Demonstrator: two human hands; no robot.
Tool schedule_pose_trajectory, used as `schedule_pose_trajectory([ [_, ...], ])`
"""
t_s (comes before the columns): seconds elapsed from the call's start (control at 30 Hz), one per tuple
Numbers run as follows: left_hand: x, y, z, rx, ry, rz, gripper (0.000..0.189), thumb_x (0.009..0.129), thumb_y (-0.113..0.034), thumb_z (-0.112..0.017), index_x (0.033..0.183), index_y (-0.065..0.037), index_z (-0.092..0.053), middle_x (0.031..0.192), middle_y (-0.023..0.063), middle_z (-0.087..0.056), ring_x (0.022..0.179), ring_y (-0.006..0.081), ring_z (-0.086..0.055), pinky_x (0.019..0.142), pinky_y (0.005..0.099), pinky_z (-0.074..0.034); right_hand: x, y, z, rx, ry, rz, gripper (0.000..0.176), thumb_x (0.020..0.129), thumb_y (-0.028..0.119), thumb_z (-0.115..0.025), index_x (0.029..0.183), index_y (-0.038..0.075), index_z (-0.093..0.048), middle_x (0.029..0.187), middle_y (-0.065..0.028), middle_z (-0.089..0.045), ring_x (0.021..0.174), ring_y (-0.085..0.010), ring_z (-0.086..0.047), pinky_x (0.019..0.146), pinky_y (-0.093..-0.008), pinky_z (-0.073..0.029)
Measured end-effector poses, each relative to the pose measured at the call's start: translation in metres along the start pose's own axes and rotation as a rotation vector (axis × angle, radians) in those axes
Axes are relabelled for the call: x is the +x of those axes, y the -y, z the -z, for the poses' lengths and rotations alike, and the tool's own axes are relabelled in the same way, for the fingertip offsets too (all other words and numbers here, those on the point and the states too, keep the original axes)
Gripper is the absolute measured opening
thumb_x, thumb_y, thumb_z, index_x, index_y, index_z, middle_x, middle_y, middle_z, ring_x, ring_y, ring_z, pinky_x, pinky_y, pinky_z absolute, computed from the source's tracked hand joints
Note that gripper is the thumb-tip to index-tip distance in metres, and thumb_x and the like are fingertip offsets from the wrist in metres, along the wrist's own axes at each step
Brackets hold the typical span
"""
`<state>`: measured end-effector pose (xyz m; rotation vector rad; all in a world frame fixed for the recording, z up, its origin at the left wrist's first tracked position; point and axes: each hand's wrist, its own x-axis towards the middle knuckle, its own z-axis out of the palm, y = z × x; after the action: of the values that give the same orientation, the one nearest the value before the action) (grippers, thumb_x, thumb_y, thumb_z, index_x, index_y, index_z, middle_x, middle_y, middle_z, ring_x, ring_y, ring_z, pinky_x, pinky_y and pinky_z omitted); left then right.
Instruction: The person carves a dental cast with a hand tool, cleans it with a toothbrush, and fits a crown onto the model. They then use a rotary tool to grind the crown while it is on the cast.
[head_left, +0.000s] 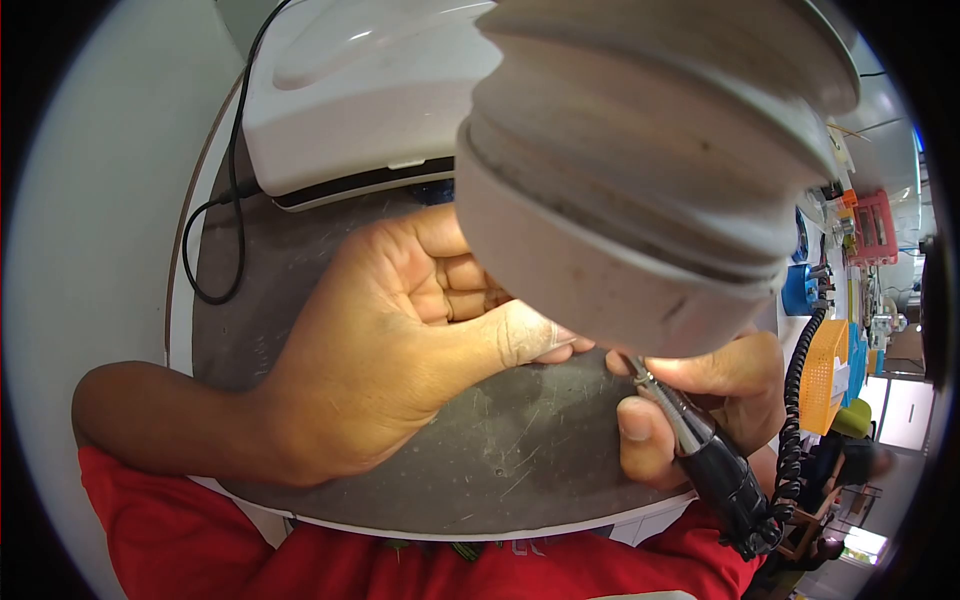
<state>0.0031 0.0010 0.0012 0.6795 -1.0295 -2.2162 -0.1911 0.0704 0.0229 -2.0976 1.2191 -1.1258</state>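
Note:
My right hand (745, 380) grips a slim rotary handpiece (688, 432) with a metal front and a black rear body, its tip pointing up and left. From its rear end a black coiled cord (790, 420) runs upward. My left hand (365, 350) is closed, thumb and fingers pinched together just left of the handpiece tip. What the pinch holds, if anything, is hidden. A large off-white ribbed cylinder (640, 240) hangs over both hands and covers the left fingertips and part of the right fingers.
A white rounded machine (370, 110) stands at the back left, with a black cable (238, 200) looping beside it. Below lies the scratched dark grey tabletop (490, 440). To the right are an orange basket (823, 375), a blue device (800, 290) and a pink-red frame (875, 228).

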Motion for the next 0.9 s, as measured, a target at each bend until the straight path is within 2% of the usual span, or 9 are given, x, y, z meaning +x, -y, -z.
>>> schedule_pose_trajectory([
  [0.53,0.0000,-0.0011,0.0002,0.019,0.016,-0.016,0.022,0.085,0.001,-0.060,0.107,0.004,-0.058,0.097,0.0103,-0.062,0.090,0.0144,-0.059,0.081,0.0245,-0.048,-0.0028,0.0041,0.0059,-0.059,0.081,-0.121,0.028,0.082,0.003,-0.063,0.107,-0.006,-0.053,0.101,-0.0072,-0.058,0.090,-0.0070,-0.055,0.077,-0.0171,-0.044],
  [0.73,-0.0008,-0.0028,-0.0003,0.023,0.015,-0.002,0.022,0.086,0.001,-0.059,0.107,0.004,-0.058,0.097,0.0106,-0.063,0.091,0.0148,-0.060,0.082,0.0246,-0.049,0.0005,0.0025,0.0044,-0.108,0.042,-0.050,0.030,0.077,0.011,-0.070,0.099,-0.004,-0.057,0.092,-0.0071,-0.062,0.085,-0.0075,-0.058,0.077,-0.0175,-0.044],
  [0.9,-0.0012,-0.0034,-0.0002,0.048,0.012,-0.014,0.021,0.086,0.001,-0.059,0.107,0.005,-0.058,0.098,0.0110,-0.063,0.092,0.0152,-0.060,0.083,0.0247,-0.049,0.0031,0.0047,0.0072,-0.119,0.088,-0.062,0.027,0.078,0.008,-0.069,0.099,-0.005,-0.058,0.093,-0.0077,-0.062,0.086,-0.0088,-0.059,0.076,-0.0165,-0.044],
])
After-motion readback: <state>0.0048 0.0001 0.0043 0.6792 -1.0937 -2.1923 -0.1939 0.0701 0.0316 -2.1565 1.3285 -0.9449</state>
